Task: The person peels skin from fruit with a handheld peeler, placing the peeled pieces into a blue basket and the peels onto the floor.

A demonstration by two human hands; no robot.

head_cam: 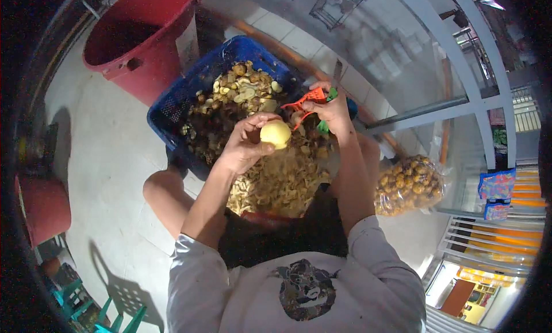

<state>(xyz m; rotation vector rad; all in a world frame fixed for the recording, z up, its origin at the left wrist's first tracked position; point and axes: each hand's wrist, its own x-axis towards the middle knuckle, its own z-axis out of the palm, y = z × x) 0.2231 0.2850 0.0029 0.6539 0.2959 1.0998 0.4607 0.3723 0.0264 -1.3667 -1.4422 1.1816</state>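
Observation:
My left hand [248, 141] holds a pale yellow peeled potato [275, 134] between thumb and fingers. My right hand [330, 106] grips an orange plastic peeler [308, 101], its forked end turned toward the potato but apart from it. Below both hands sits a blue plastic crate [168, 113]. Inside its far part lie cut pale pieces and some brown whole ones [248, 85]. A thick heap of peelings [276, 182] fills the side nearest me, between my knees. Something green shows just behind my right fingers; what it is I cannot tell.
A large red plastic tub [142, 48] stands beyond the crate at the upper left. To my right a clear plastic bag of small round brown produce [409, 184] rests by a glazed, grey-framed partition [431, 117]. Green plastic chairs [116, 320] and another red container [45, 208] are at left.

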